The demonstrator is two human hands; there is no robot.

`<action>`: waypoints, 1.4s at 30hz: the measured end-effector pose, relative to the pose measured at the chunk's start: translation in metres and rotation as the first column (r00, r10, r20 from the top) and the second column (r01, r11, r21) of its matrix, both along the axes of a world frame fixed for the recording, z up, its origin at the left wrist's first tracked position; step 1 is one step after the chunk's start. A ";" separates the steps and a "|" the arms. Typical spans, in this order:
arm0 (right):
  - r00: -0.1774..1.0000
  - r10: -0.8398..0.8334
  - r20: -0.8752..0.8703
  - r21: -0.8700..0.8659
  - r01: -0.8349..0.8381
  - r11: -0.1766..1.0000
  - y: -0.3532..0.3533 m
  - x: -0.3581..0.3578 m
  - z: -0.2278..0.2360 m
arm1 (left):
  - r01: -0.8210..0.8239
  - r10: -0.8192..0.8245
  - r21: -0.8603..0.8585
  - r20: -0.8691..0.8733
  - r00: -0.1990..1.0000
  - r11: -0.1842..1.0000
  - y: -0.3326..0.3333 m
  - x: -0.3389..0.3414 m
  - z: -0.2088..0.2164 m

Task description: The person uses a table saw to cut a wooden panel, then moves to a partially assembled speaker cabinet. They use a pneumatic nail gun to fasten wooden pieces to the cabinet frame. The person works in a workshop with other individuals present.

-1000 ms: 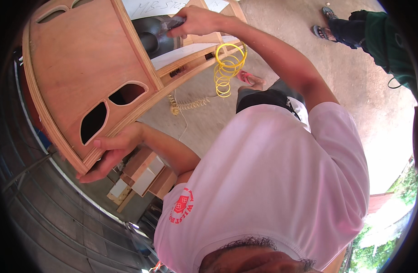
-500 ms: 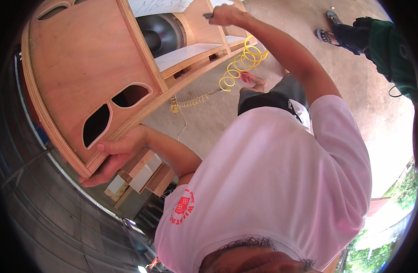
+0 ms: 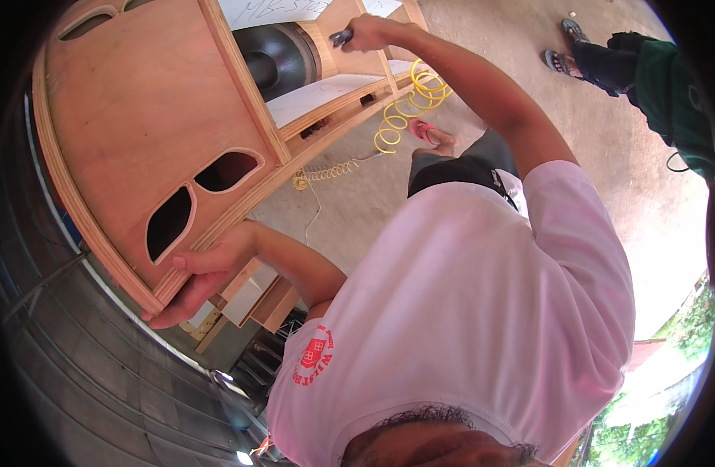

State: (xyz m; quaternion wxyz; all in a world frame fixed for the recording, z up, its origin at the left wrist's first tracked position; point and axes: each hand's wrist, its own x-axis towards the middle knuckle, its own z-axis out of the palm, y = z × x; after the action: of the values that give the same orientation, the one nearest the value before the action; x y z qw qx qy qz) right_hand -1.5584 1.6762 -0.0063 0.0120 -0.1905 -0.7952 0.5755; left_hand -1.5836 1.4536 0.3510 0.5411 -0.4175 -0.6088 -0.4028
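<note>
A large wooden speaker cabinet (image 3: 147, 117) fills the upper left, with rounded cut-outs in its flat panel. My left hand (image 3: 213, 265) grips its near left corner, thumb over the edge and fingers underneath. Inside the open bay beside that panel sits a round black speaker driver (image 3: 279, 61). Above the bay's right side, my right hand (image 3: 375, 34) is closed around a small dark hand tool (image 3: 341, 38). The tool's end points left toward the driver; its exact kind is too small to tell. White sheets (image 3: 326, 100) line parts of the bay.
A coiled yellow air hose (image 3: 390, 128) hangs by the cabinet's right edge. Below my left arm stand wooden box pieces (image 3: 275, 303). Another person in dark trousers (image 3: 606, 66) stands at the far right on the concrete floor (image 3: 490, 47). Dark metal sheeting (image 3: 61, 373) lies along the left.
My right hand has moved left and slightly down with the dark tool, closer to the driver. The cabinet's near corner and my left hand on it have shifted slightly down and right.
</note>
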 end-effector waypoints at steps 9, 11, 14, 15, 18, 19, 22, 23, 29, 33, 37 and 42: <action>0.863 -0.494 0.102 -0.207 0.504 0.838 0.029 0.067 -0.067 | -0.076 0.074 -0.037 -0.038 0.996 0.996 0.003 0.005 -0.001; 0.874 -0.417 0.248 -0.151 0.460 0.875 0.011 0.096 -0.086 | -0.161 0.159 -0.041 -0.048 0.986 0.986 0.005 0.010 -0.001; 0.876 -0.369 0.310 -0.117 0.420 0.900 -0.016 0.143 -0.106 | -0.204 0.204 -0.020 0.029 0.979 0.979 0.007 0.015 0.004; 0.871 -0.364 0.331 -0.094 0.414 0.905 -0.023 0.157 -0.109 | -0.090 0.091 -0.015 0.058 0.994 0.996 0.005 0.020 0.005; 0.893 -0.322 0.314 -0.351 0.424 0.835 -0.041 0.192 -0.113 | 0.284 -0.278 0.004 0.223 0.934 0.959 0.002 0.043 -0.017; 0.898 -0.315 0.307 -0.395 0.422 0.816 -0.048 0.197 -0.116 | 0.453 -0.439 0.000 0.252 0.862 0.891 0.001 0.055 -0.042; 0.905 -0.307 0.296 -0.423 0.412 0.807 -0.074 0.210 -0.130 | 0.747 -0.389 -0.066 0.822 0.417 0.662 0.018 0.115 -0.167; 0.898 -0.290 0.332 -0.422 0.416 0.805 -0.083 0.212 -0.138 | 0.813 -0.011 -0.258 0.951 0.310 0.522 0.024 0.132 -0.197; 0.743 -0.255 0.619 -0.219 0.475 0.853 -0.137 0.229 -0.195 | 0.941 -0.035 0.260 0.961 -0.273 -0.218 0.026 0.259 -0.301; 0.761 -0.240 0.603 -0.321 0.507 0.800 -0.167 0.240 -0.236 | 0.967 -0.103 -0.055 0.994 0.030 -0.249 0.028 0.229 -0.392; 0.779 -0.454 0.433 -0.184 0.569 0.802 -0.158 0.264 -0.259 | 0.884 0.213 -0.442 0.888 0.407 0.153 -0.020 0.158 -0.475; 0.754 -0.466 0.464 -0.574 0.656 0.489 -0.078 0.222 -0.280 | 0.814 0.791 -0.528 0.594 0.151 0.241 -0.162 0.093 -0.525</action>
State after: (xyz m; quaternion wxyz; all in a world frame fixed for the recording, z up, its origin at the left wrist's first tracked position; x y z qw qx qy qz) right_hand -1.3362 1.5979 -0.2860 0.0276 -0.4998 -0.3971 0.7692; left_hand -1.4910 1.2914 -0.1743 -0.4196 -0.2639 -0.8645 -0.0827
